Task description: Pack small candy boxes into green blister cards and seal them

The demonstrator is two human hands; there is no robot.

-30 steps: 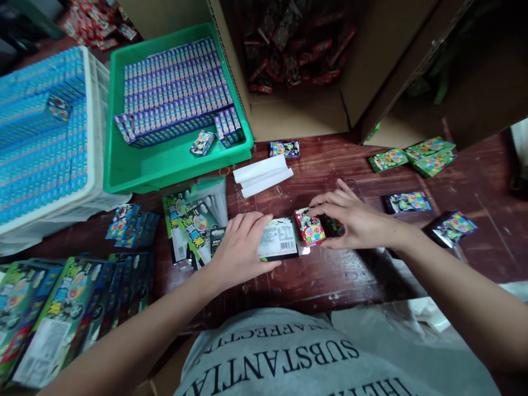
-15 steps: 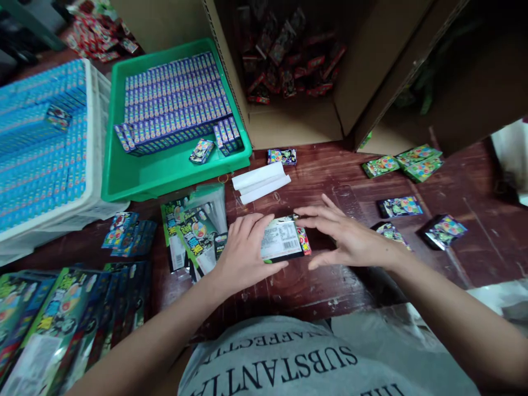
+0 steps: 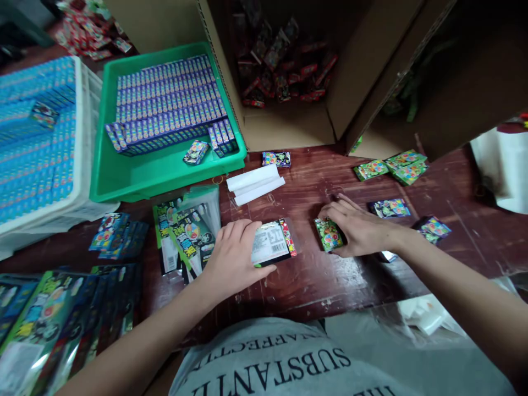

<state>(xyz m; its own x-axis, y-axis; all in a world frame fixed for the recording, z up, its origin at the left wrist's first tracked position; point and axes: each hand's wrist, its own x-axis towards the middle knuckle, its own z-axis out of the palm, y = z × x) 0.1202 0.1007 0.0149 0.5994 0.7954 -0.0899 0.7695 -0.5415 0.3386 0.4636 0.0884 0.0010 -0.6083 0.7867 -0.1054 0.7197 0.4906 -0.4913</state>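
Note:
My left hand (image 3: 235, 253) rests on the dark wooden table (image 3: 313, 275) and grips a clear packet (image 3: 270, 243) with a white barcode label showing and a small red box (image 3: 288, 237) inside it at its right end. To the right, my right hand (image 3: 358, 228) is closed over a small green box (image 3: 329, 234) lying on the table. A few centimetres of bare wood separate the packet and the green box.
A green tray (image 3: 124, 176) of purple boxes and a white crate (image 3: 84, 181) of blue boxes stand at the back left. An open cardboard carton (image 3: 289, 124) holds red boxes. Loose small boxes (image 3: 390, 208) lie to the right, stacked packets (image 3: 185, 231) to the left, a folded white paper (image 3: 253, 182) behind.
The red box went from my right hand into the packet held by my left. My right hand then moved right and closed on a green box.

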